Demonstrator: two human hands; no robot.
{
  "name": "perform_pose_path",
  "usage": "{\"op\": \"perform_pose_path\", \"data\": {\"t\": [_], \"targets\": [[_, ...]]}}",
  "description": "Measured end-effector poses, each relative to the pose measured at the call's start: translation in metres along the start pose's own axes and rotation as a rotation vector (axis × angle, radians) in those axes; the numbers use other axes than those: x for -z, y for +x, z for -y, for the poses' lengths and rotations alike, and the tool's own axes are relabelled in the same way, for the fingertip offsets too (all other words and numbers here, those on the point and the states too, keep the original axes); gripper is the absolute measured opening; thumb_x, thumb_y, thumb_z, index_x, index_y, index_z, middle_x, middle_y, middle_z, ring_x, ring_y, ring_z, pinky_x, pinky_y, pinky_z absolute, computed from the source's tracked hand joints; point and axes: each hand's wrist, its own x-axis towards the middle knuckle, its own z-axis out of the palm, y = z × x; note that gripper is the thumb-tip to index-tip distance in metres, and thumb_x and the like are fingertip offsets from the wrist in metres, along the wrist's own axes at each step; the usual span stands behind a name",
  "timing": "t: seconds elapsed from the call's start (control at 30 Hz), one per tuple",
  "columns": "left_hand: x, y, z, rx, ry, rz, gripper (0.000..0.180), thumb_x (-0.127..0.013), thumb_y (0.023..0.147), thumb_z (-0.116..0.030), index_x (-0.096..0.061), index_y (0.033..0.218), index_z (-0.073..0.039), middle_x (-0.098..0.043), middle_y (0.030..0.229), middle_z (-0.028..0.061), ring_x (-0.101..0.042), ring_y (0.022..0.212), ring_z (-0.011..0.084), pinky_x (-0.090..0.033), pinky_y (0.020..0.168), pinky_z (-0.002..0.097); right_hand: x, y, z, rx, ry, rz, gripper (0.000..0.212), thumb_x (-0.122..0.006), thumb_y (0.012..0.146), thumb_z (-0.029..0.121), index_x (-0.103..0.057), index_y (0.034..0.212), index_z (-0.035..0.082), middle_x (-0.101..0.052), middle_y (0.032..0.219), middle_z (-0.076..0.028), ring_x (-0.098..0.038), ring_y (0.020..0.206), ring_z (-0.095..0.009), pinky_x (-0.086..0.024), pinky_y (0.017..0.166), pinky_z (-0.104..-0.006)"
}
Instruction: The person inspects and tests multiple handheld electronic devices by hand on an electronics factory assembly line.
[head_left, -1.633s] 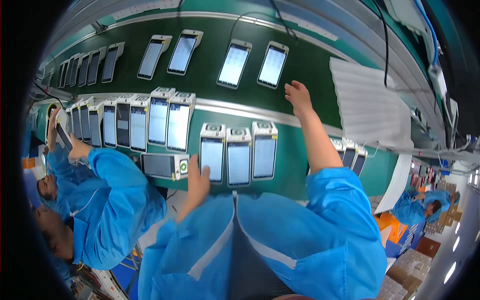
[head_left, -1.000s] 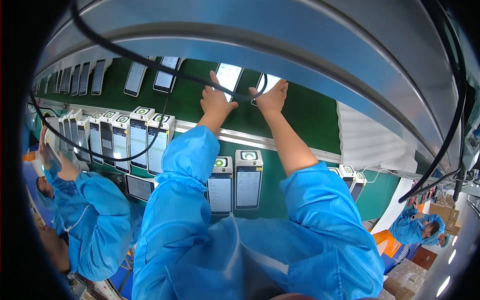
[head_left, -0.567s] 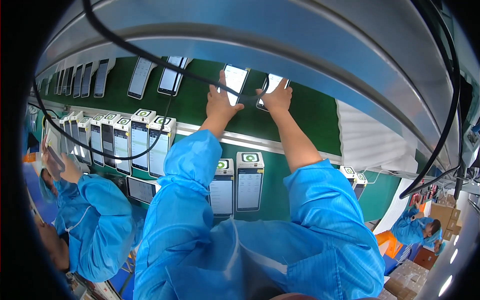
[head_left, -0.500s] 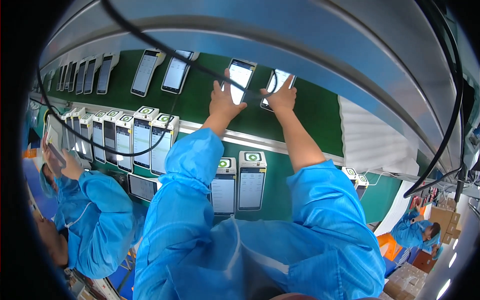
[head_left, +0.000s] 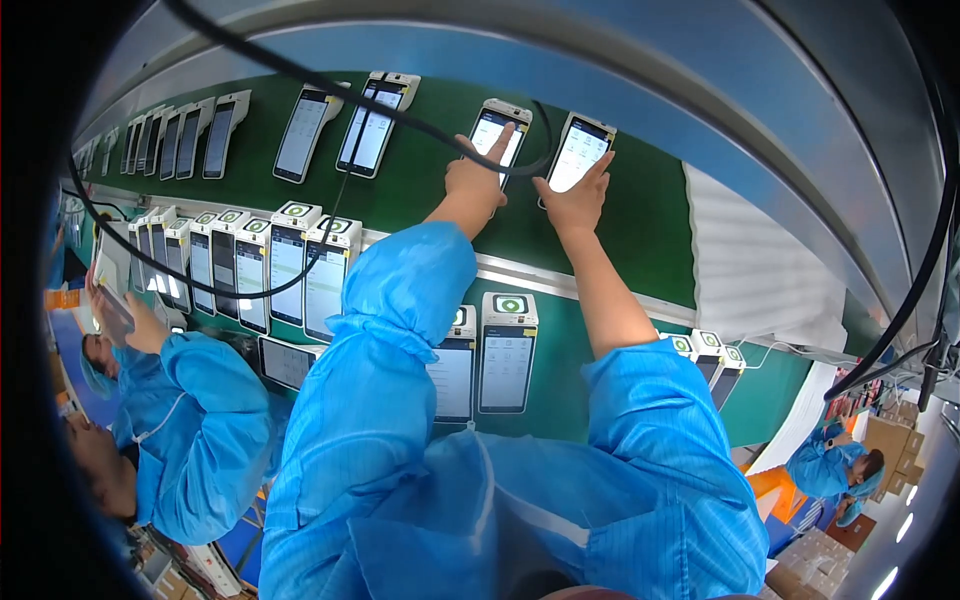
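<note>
Two handheld payment terminals with lit screens lie on the green belt in front of me. My left hand [head_left: 476,183] is over the left terminal [head_left: 497,130], its index finger stretched onto the screen. At the right terminal [head_left: 580,155], my right hand [head_left: 578,203] has thumb and fingers spread across the lower part, with the thumb by its left edge. Both hands look open; neither lifts a terminal. Nearer to me, below my wrists, stand a terminal with a green-ringed top [head_left: 508,355] and another terminal [head_left: 453,375] partly covered by my left sleeve.
More terminals [head_left: 300,135] line the belt to the left, and a row of them [head_left: 285,265] stands on the near ledge. A metal shelf edge [head_left: 560,70] and black cables [head_left: 300,290] hang overhead. White foam sheeting [head_left: 745,270] lies right. A co-worker [head_left: 200,430] sits left.
My left index finger has moved onto the left terminal's screen. My right hand's fingers have shifted toward the right terminal's right edge. The view has also shifted slightly.
</note>
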Motion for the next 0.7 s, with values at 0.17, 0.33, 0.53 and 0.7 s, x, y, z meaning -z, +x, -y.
{"op": "perform_pose_path", "data": {"t": [0.17,0.33,0.53,0.7], "targets": [[-0.030,0.023,0.026,-0.007,-0.223,0.031,0.113,-0.080,0.063,-0.024,0.001,0.138,-0.049,-0.010,0.140,0.0346,-0.060,0.095,0.0384,-0.053,0.073,0.0400,-0.003,-0.015,0.001,0.063,0.134,-0.028,0.121,-0.074,0.063,0.043,0.011,0.140,0.005,-0.022,0.140,-0.027,-0.023,0.130,-0.041,-0.027,0.106,-0.0395],[-0.011,0.011,-0.013,-0.025,0.050,0.030,0.112,-0.080,0.063,-0.024,-0.001,0.139,-0.047,-0.011,0.140,0.0351,-0.058,0.099,0.0400,-0.052,0.076,0.0394,-0.002,-0.007,-0.022,0.029,0.150,-0.083,0.120,-0.075,0.063,0.041,0.009,0.141,0.006,-0.022,0.140,-0.026,-0.025,0.130,-0.039,-0.027,0.106,-0.0393],[-0.017,0.015,-0.016,-0.004,0.143,0.022,0.109,-0.080,0.063,-0.027,-0.004,0.140,-0.045,-0.011,0.140,0.0336,-0.055,0.104,0.0432,-0.051,0.079,0.0406,-0.004,-0.007,-0.029,0.066,0.151,-0.104,0.118,-0.074,0.064,0.042,0.007,0.141,0.004,-0.022,0.141,-0.025,-0.025,0.130,-0.039,-0.027,0.106,-0.0390],[-0.016,0.010,-0.023,-0.011,0.135,0.041,0.112,-0.079,0.064,-0.028,0.000,0.141,-0.041,-0.016,0.140,0.0319,-0.056,0.102,0.0427,-0.051,0.079,0.0399,-0.001,-0.006,-0.033,0.045,0.139,-0.106,0.118,-0.074,0.064,0.043,0.006,0.141,0.005,-0.022,0.141,-0.025,-0.026,0.130,-0.038,-0.027,0.106,-0.0389]]}}
